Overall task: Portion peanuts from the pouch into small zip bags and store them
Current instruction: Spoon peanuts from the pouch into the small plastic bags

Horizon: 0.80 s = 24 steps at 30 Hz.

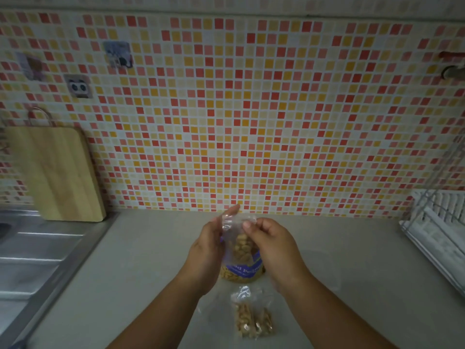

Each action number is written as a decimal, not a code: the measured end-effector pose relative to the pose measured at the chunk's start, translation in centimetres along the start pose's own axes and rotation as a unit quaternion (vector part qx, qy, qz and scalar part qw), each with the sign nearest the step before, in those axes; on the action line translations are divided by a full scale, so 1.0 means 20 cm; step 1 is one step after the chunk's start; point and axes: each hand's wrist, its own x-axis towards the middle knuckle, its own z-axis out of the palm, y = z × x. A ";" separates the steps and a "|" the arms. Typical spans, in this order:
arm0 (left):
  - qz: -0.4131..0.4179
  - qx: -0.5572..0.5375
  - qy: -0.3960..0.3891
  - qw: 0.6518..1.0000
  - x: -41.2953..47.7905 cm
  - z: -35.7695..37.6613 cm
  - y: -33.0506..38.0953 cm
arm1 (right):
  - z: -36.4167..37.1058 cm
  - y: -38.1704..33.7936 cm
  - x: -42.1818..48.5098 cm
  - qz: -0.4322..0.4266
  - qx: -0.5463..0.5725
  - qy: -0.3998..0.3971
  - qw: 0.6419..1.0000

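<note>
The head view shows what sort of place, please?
Probably a home kitchen: a steel sink at left, a wooden cutting board leaning on the tiled wall, a dish rack at right.

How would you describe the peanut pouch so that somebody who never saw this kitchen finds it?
Start at the counter below the mosaic wall. Between the left hand and right hand, below the zip bag they hold, stands the pouch. Unlike the clear bags nearby, it carries a blue label.
</note>
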 end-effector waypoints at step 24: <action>-0.222 0.488 0.091 0.839 -0.08 -0.60 -0.47 | 0.21 0.82 -0.05 0.099 -0.320 -0.065 0.940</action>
